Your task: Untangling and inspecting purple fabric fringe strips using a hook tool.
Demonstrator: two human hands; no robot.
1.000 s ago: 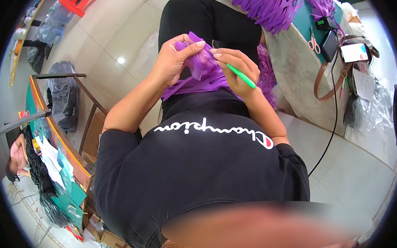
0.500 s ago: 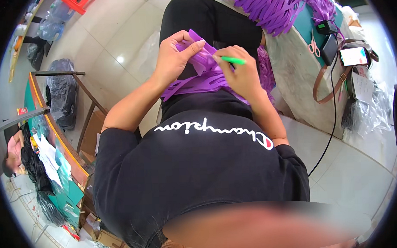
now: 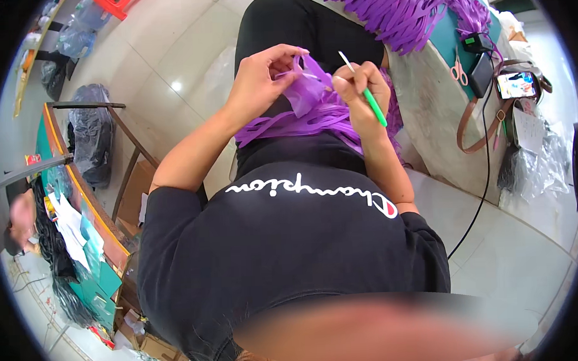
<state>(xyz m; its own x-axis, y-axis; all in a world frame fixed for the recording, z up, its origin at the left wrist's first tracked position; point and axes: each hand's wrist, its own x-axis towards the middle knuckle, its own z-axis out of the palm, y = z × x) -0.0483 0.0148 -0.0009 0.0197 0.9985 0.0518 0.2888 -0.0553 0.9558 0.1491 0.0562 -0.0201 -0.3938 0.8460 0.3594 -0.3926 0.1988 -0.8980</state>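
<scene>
My left hand (image 3: pixel 260 79) pinches the upper edge of a thin, sheer purple strip of material (image 3: pixel 308 94) above my lap. Gripped in my closed right hand (image 3: pixel 364 92) is a slim tool with a green handle (image 3: pixel 375 109) and a narrow pale shaft. The shaft points up and away to the left, apart from the purple piece; its exact kind is too small to tell. More purple strips (image 3: pixel 290 125) lie in a loose bundle across my lap, partly under both hands.
Purple strips (image 3: pixel 401 14) are heaped on the table at the upper right. Near them lie scissors (image 3: pixel 458 71), a black box (image 3: pixel 479 72), a lit phone (image 3: pixel 516 85) and a brown strap (image 3: pixel 468 126). A black cable (image 3: pixel 486 173) hangs down. Another person (image 3: pixel 23 215) is at the far-left table.
My right hand has turned and drawn back from the purple piece, so the tool's pale shaft now shows. The piece in my left hand has shifted and hangs more open.
</scene>
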